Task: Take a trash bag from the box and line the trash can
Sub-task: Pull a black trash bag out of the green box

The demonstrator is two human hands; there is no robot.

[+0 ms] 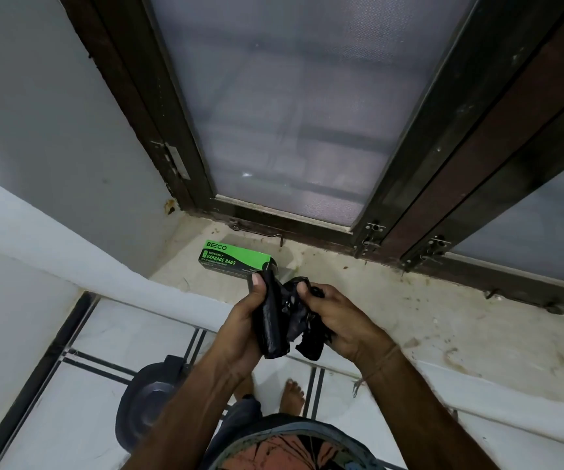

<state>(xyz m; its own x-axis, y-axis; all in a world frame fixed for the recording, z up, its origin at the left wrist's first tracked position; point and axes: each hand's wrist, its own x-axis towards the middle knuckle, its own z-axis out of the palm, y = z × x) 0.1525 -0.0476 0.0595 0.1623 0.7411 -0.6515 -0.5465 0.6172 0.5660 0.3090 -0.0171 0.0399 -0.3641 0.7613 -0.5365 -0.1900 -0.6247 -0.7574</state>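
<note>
A crumpled black trash bag (282, 317) hangs between both hands above the ledge's front edge. My left hand (241, 323) grips its left side, thumb on top. My right hand (338, 320) pinches the right side. Just behind the hands, a green and black garbage bag box (231, 258) lies on the stone window ledge (409, 310). The dark grey trash can (148, 401) stands on the floor at lower left, partly hidden by my left forearm.
A dark-framed screened window (290, 113) rises behind the ledge, with metal latches at its base. White walls close in on the left. My bare feet stand on white floor tiles (80, 418) with dark lines.
</note>
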